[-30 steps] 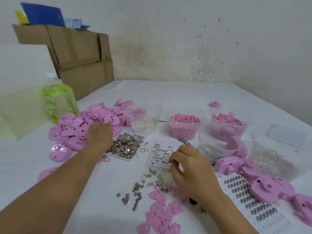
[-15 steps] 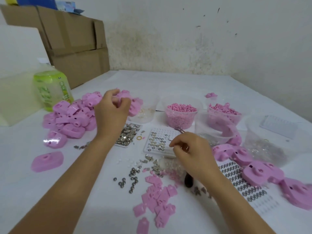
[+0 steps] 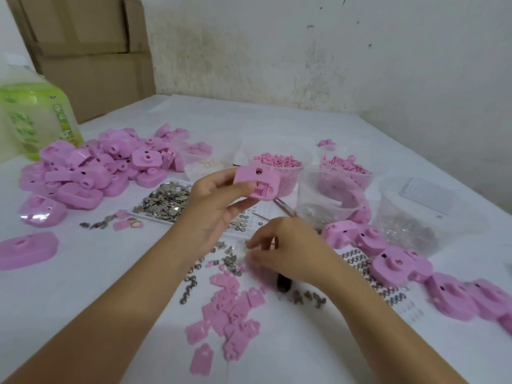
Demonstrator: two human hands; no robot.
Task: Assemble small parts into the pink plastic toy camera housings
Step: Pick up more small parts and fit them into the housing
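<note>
**Operator:** Status, lower centre of the frame?

**Inspector:** Flat pink plates lie scattered on the white table. Just above them, the right hand has its fingers curled around tweezers, tips pointing up-frame.

**Operator:** Housing location?

**Inspector:** Centre frame. The left hand grasps one pink housing between thumb and fingers, raised off the table. Behind it: disc tray, then the housing pile at upper left and the pellet tub.

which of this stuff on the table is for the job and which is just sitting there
For the job: pink housing in left hand; tweezers in right hand; pile of housings; flat pink plates; tray of metal bits; tubs of pink parts.
Lying about: green bottle; cardboard boxes.
</note>
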